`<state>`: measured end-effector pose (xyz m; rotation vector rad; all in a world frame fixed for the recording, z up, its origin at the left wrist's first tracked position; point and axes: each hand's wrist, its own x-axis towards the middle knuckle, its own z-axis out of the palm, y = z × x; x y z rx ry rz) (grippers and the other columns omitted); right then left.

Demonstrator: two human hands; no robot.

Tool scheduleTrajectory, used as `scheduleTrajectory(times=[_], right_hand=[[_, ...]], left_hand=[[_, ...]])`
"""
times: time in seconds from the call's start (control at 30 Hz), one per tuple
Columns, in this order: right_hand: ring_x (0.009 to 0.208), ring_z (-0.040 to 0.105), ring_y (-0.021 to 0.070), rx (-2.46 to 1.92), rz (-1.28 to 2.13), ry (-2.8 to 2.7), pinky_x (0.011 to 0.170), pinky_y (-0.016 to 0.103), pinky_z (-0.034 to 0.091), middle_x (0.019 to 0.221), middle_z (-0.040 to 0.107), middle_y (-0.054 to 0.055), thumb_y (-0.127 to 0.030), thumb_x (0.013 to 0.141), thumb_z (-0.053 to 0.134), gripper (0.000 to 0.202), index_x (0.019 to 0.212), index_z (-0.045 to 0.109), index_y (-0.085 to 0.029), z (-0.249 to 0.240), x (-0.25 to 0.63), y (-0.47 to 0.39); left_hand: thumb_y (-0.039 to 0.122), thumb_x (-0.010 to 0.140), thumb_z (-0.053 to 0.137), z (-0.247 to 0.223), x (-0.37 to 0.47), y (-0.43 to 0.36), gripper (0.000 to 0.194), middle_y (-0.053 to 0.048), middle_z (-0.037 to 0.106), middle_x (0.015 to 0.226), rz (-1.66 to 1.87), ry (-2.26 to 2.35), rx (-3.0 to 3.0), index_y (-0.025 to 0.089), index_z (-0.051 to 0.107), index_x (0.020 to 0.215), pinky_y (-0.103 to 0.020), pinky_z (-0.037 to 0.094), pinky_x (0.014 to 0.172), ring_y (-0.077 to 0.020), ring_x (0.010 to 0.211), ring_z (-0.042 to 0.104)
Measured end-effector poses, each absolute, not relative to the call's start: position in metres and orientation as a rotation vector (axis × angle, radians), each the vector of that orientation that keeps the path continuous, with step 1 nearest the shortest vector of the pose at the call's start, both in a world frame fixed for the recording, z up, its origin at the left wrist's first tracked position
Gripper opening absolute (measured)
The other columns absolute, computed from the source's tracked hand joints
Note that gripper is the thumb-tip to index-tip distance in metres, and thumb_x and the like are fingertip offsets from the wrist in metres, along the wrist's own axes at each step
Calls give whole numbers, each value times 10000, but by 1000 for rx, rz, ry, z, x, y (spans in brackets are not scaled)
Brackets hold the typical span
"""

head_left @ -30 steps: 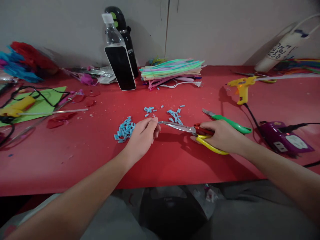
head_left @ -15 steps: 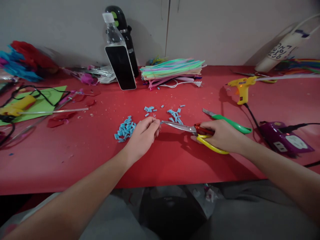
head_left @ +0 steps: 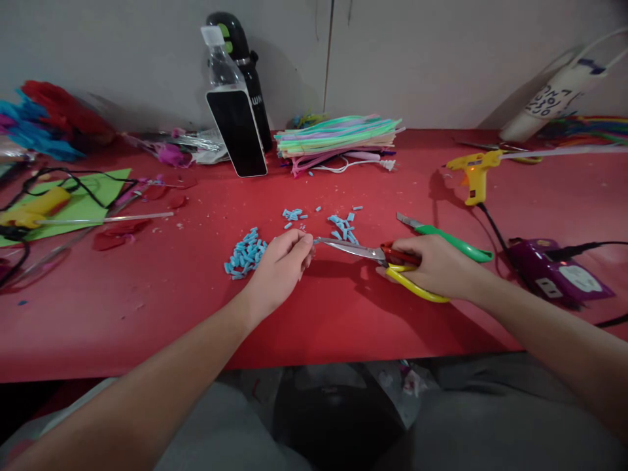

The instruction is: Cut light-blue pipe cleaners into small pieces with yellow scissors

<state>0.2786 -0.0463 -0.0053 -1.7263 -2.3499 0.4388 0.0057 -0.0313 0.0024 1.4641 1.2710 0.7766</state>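
Note:
My left hand [head_left: 287,258] is closed in a pinch, with a tiny light-blue piece [head_left: 316,241] showing at its fingertips. The tips of the scissors [head_left: 360,250] meet that piece. My right hand [head_left: 426,261] is wrapped round the scissors' red and yellow handles, and the blades look nearly closed. Beside my left hand lies a pile of small blue pieces [head_left: 244,254]. Two looser groups of blue pieces [head_left: 293,214], [head_left: 344,227] lie beyond the blades on the red table [head_left: 314,327].
Behind stand a phone [head_left: 238,133], a clear bottle [head_left: 223,65] and a black flask [head_left: 256,98], beside bundled pipe cleaners [head_left: 338,137]. Rightward lie a green-handled cutter [head_left: 454,242], yellow glue gun [head_left: 475,173] and purple power socket [head_left: 559,275]. Another glue gun [head_left: 36,208] lies left.

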Motion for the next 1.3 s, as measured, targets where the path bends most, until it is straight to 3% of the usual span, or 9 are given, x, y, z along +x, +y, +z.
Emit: scheduleTrajectory(times=[0.4,1.3], right_hand=[[530,285,101,-1755,418,-2369,498,262,233,540,385,-50,-492,787,582,354,615,466,-205,-7,278,-44],[541,261,102,-1729,447,-2365,500,265,218,535,382,-46,-463,778,606,379,596,403,-201,-5,280,-45]], left_hand=[[397,942,428,2,5,-31,310,43,456,601,774,1249,1477,179,472,726,-198,306,439,-58,463,393],[400,951,421,1,4,-32,335,45,429,586,788,1237,1521,185,445,695,-217,308,463,-69,475,376]])
